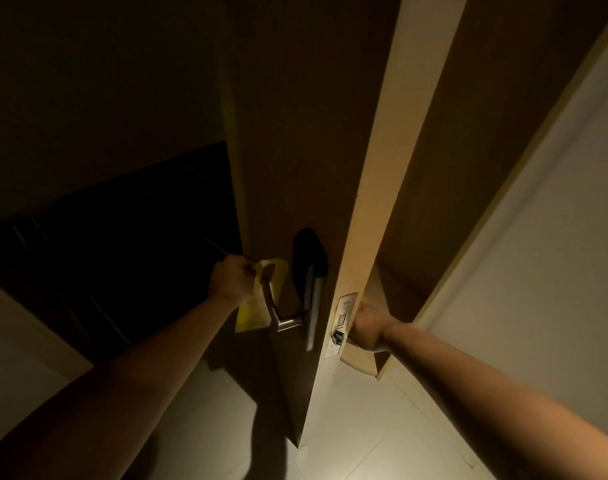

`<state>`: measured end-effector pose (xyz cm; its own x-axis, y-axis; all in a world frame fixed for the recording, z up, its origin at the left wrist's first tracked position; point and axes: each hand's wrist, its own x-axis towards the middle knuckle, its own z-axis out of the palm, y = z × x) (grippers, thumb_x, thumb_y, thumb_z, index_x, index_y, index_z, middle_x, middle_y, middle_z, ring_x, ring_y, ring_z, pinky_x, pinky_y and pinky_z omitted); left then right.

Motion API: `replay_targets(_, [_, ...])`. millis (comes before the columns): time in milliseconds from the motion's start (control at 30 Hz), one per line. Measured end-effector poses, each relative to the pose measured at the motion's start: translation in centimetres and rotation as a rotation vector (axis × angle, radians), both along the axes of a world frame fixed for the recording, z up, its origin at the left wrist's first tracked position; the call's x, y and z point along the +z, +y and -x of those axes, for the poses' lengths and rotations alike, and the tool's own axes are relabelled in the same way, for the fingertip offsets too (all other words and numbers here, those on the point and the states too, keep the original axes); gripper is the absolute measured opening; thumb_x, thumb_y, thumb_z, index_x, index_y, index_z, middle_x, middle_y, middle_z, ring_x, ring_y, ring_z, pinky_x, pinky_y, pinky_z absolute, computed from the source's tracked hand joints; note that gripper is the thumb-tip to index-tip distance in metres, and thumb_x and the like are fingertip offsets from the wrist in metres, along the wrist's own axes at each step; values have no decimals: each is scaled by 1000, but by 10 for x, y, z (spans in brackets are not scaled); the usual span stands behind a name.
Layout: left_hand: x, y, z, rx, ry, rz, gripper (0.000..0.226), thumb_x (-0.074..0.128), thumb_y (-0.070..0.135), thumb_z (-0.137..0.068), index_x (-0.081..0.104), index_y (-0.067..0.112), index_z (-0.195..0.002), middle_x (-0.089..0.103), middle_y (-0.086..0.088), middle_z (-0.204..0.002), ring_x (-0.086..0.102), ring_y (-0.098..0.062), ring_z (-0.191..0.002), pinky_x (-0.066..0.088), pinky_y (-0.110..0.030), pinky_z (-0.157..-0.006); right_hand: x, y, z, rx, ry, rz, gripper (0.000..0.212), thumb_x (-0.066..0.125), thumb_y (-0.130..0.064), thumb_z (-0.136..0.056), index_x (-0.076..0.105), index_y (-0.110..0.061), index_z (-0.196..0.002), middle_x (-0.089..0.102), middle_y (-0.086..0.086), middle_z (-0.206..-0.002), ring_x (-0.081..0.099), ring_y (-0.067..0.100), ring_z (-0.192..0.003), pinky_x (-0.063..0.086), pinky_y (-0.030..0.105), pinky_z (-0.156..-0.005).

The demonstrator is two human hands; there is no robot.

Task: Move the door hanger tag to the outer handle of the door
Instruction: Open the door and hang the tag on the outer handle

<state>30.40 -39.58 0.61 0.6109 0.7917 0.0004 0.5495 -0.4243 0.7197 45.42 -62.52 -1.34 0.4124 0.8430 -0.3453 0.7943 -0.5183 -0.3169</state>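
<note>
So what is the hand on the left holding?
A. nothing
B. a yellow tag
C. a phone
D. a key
B: the left hand pinches the top of the yellow tag, whose hole is looped over the metal door handle, while the right hand is at the other side of the door's edge.
</note>
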Motion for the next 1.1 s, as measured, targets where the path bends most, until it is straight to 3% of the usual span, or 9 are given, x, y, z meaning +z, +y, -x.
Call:
replay_targets(200, [-16, -3, -15, -45, 1, 88, 10, 59, 8, -87, 69, 9, -86, 71, -15, -86, 68, -31, -85, 57, -48, -81, -1, -9, -16, -31, 61, -12, 49, 54, -35, -94, 49, -15, -138, 46, 13, -141, 47, 34, -128, 41, 41, -105])
replay_targets(400, [-19, -12, 0, -120, 31, 89, 31, 56, 2, -88, 60, 24, -66, 63, -3, -68, 65, -28, -71, 50, -33, -60, -1, -11, -17, -5, 70, 18, 50, 53, -34, -94, 49, -17, -141, 43, 13, -146, 43, 34, -133, 37, 42, -108])
replay_targets(567, [-11, -19, 14, -230, 35, 230, 14, 54, 3, -90, 66, 10, -86, 68, -20, -89, 66, -35, -89, 54, -51, -82, 0, -7, -11, -5, 69, -15, 50, 53, -33, -93, 47, -18, -140, 43, 13, -146, 44, 34, -132, 39, 42, -108])
replay_targets(700, [-5, -25, 28, -259, 70, 258, 19, 54, 7, -91, 63, 21, -83, 68, -20, -96, 66, -37, -95, 54, -56, -89, -2, -4, -5, -4, 60, -25, 48, 51, -34, -95, 46, -17, -140, 43, 12, -146, 43, 32, -133, 37, 38, -107])
replay_targets(867, [-1, -29, 44, -222, 59, 302, 22, 52, 8, -93, 60, 25, -82, 67, -11, -96, 66, -29, -95, 54, -53, -91, -2, 2, 5, -24, 83, -46, 44, 52, -30, -94, 48, -14, -135, 43, 11, -143, 48, 29, -127, 41, 41, -110])
replay_targets(967, [2, -28, 51, -203, 64, 276, 16, 52, 7, -93, 61, 18, -86, 67, -17, -99, 65, -32, -96, 54, -51, -90, -1, 7, 13, -23, 88, -93, 55, 57, -31, -93, 41, -19, -143, 34, 8, -150, 45, 27, -130, 41, 39, -110])
replay_targets(1100, [4, -19, 56, -162, 45, 239, 12, 53, 5, -92, 64, 1, -91, 67, -26, -97, 65, -40, -95, 52, -52, -88, -6, 14, 20, -19, 67, -102, 53, 58, -29, -93, 42, -22, -143, 36, 6, -150, 46, 27, -130, 42, 42, -111])
